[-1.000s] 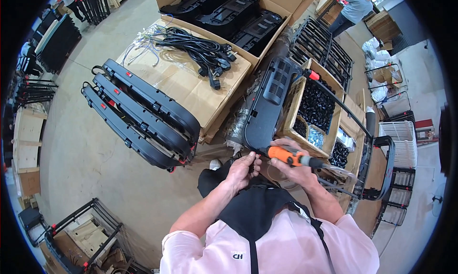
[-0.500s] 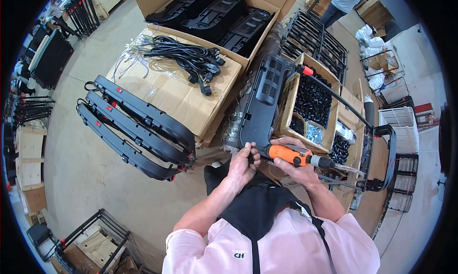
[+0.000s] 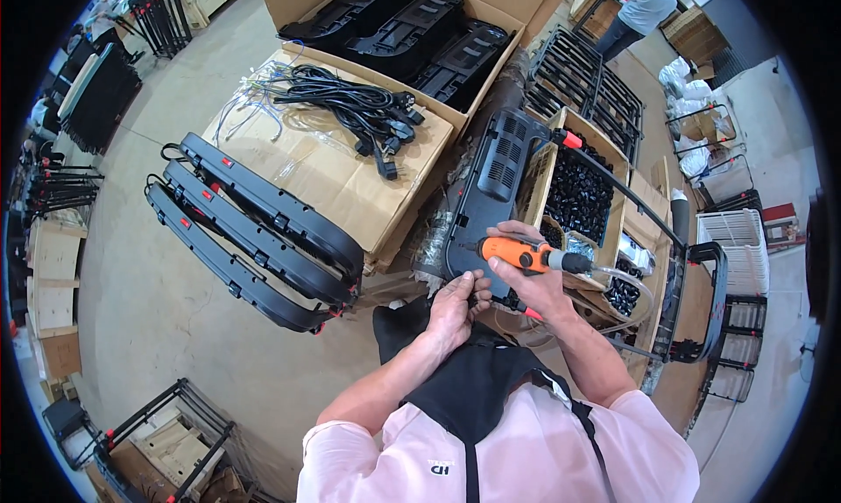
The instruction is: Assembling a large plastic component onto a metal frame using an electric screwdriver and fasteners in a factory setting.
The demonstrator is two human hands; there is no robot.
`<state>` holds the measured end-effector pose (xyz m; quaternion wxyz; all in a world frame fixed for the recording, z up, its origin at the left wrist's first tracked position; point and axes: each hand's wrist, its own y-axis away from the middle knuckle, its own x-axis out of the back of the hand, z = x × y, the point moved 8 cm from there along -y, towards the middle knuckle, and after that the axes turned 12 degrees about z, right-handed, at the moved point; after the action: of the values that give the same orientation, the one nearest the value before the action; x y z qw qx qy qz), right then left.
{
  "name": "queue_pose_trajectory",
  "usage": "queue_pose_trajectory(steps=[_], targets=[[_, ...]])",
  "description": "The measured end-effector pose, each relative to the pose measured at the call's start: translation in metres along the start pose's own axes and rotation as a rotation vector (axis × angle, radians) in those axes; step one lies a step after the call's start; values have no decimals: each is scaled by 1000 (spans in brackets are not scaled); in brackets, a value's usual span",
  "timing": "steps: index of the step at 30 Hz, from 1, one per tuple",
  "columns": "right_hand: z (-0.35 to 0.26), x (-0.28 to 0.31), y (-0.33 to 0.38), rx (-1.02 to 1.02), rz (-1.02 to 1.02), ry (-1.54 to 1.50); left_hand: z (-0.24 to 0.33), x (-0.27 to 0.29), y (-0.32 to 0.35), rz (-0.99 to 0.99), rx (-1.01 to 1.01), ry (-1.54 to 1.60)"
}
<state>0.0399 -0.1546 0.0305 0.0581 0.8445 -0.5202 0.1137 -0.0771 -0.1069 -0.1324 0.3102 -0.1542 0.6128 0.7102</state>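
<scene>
Bright, even daylight fills the scene, brightest toward the upper right, and the shadows on the concrete floor (image 3: pixel 158 328) are soft and faint. The fisheye lens bends straight edges toward the rim, and a black vignette rings the picture. The centre is sharp; things near the edges are small and smeared.

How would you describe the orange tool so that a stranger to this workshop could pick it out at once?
Start at the long black plastic panel leaning toward the person, beside the cardboard box of small black parts. At the panel's near end the right hand grips the orange power screwdriver. It is the only bright orange, pistol-like thing among black parts.
</scene>
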Motion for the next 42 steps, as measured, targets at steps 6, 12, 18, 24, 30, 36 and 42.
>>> queue_pose_trajectory(steps=[6, 12, 18, 24, 30, 36, 42], targets=[[-2, -20, -21, -17, -30, 27, 10, 10, 4, -11, -33, -30], [7, -32, -32, 71, -75, 164, 14, 13, 2, 4, -17, -13], [6, -42, -34, 35, -154, 296, 25, 21, -1, 7, -26, 23], [7, -41, -33, 2, -150, 243, 31, 27, -1, 12, 2, 13], [9, -44, -32, 19, -139, 248, 35, 29, -3, 29, 21, 13], [0, -39, -34, -59, -77, 168, 43, 21, -7, 46, 16, -7], [-27, 8, -17, -128, -10, -57, 51, -10, -30, 16, -5, 95]])
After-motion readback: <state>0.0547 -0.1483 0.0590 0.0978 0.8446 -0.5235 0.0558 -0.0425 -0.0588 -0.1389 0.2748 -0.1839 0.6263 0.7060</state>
